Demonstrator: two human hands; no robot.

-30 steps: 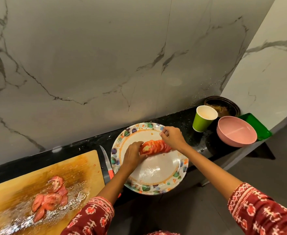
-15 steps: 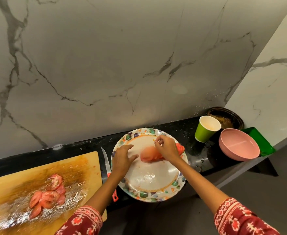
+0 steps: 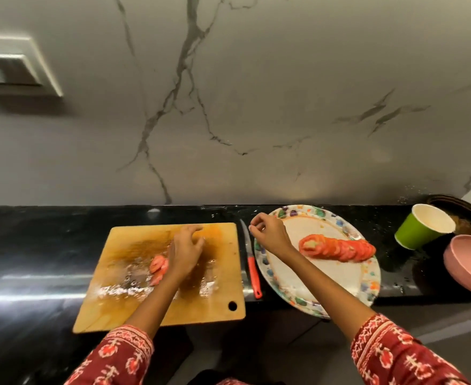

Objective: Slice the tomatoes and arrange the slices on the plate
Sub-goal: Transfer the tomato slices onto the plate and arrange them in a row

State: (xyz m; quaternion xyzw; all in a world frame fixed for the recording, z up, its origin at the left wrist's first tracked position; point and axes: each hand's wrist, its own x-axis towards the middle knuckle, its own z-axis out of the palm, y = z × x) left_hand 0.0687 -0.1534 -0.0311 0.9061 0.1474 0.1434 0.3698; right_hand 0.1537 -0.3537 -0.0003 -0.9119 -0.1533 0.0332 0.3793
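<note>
Left hand (image 3: 185, 250) moved from plate (image 3: 369, 276) to cutting board (image 3: 134, 309) slices (image 3: 158, 266)

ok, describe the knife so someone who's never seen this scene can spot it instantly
On the black countertop, look in the narrow gap between the wooden cutting board and the patterned plate. The knife lies there untouched, blade toward the marble wall. Its slim orange-red handle sets it apart.
</note>
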